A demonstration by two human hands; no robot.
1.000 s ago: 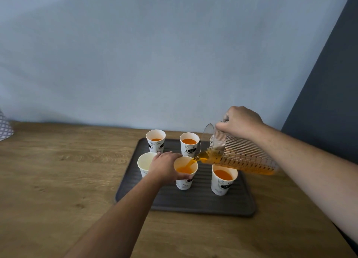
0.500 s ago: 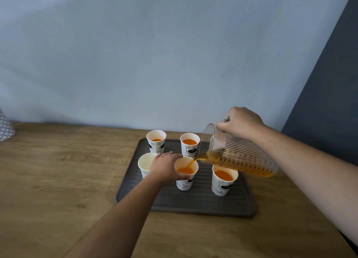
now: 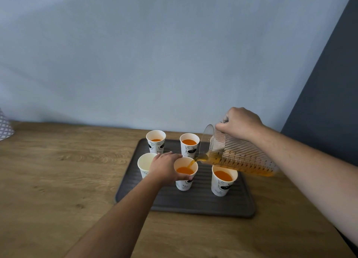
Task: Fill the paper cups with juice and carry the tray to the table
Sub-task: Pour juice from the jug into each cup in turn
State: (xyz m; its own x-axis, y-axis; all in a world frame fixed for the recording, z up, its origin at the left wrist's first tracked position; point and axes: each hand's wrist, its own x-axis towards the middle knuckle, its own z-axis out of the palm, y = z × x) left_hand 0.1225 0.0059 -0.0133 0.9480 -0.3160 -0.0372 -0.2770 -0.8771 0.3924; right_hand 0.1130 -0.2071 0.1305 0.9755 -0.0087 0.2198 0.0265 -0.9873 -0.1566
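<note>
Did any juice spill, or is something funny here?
No spill shows: the tray looks dry, and the stream from the jug lands inside the middle cup that the left hand holds. Only the front-left cup is empty.

Counter: wood-grain, matt.
Tray: dark, ribbed, matt, plastic by its look.
Paper cups: white printed paper, matt.
Measuring jug: clear ribbed plastic, glossy.
Wall: smooth, matt paint.

A plain indoor room, likely domestic, is suggested: a wood-grain tabletop is set against a pale blue-grey wall, with a dark grey panel at the right. A dark tray of paper cups is laid out on the tabletop. A patterned object is cut off at far left.
</note>
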